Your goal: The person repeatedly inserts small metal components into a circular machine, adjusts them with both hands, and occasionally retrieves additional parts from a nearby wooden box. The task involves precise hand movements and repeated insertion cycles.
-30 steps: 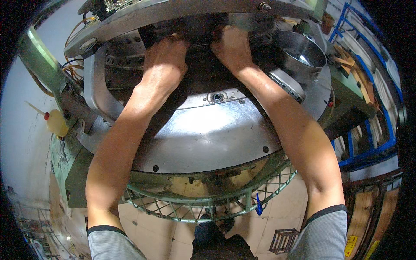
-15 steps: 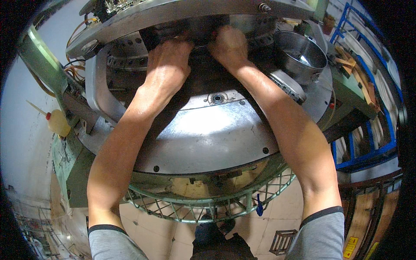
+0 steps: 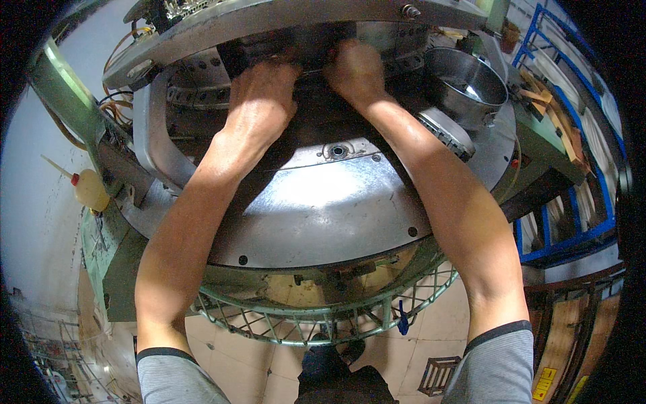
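Note:
Both arms reach forward over the round metal bed (image 3: 323,229) of a machine, into the dark space under its upper frame (image 3: 296,32). My left hand (image 3: 264,101) is curled with its back toward me, at the dark part below that frame. To its right, my right hand (image 3: 358,71) is closed like a fist against the same shadowed part. Fingertips of both hands are hidden, so whatever they grip cannot be made out. A row of metal blocks with holes (image 3: 202,96) curves behind the left hand.
A round metal pan (image 3: 466,84) stands on the bed at right, with a curved toothed metal piece (image 3: 447,133) nearer me. A yellowish oil bottle (image 3: 91,190) hangs at left. Green lattice guard (image 3: 303,330) rings the bed's front. A blue rack (image 3: 572,222) stands at right.
Hardly anything differs; both hands stay in the same place under the frame. My legs below have shifted slightly.

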{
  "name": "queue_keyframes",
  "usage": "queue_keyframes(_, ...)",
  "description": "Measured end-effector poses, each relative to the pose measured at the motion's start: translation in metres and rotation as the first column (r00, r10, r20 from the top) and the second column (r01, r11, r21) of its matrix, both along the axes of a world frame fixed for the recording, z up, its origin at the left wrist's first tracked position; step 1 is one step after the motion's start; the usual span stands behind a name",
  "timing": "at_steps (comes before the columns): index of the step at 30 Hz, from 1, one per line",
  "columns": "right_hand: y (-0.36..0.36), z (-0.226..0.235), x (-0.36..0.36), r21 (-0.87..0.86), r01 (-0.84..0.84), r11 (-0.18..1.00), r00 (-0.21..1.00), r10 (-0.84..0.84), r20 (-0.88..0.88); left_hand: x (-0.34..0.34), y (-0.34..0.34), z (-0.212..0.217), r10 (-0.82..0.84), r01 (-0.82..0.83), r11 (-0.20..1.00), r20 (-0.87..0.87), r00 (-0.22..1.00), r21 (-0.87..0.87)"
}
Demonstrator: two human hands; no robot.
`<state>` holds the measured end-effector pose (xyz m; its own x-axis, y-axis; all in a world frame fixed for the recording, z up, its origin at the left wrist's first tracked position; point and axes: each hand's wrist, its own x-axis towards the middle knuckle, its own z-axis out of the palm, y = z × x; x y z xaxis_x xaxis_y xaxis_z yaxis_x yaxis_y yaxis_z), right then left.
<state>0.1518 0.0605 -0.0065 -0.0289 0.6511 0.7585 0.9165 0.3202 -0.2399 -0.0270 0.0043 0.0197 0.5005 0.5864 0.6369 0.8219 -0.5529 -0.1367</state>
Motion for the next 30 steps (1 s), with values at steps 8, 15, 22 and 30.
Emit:
queue_keyframes(8,-0.001,0.002,0.002,0.007,-0.022,1.0,0.999,0.022,-0.029,-0.001,-0.003,0.0,-0.02,0.02,1.0,0.022,1.0,0.018)
queue_keyframes(15,0.001,0.004,0.006,-0.017,-0.058,0.998,0.998,0.057,-0.012,0.0,-0.003,0.003,0.005,-0.004,0.999,0.03,1.0,-0.051)
queue_keyframes(22,0.001,0.003,0.011,0.039,-0.098,0.994,0.993,0.095,0.07,0.001,-0.004,0.003,0.02,-0.018,0.998,0.032,0.999,-0.063)
queue_keyframes(30,0.0,0.003,0.009,0.031,-0.142,0.989,0.989,0.141,0.042,-0.001,0.001,0.0,-0.035,0.037,0.999,0.046,0.998,-0.028)
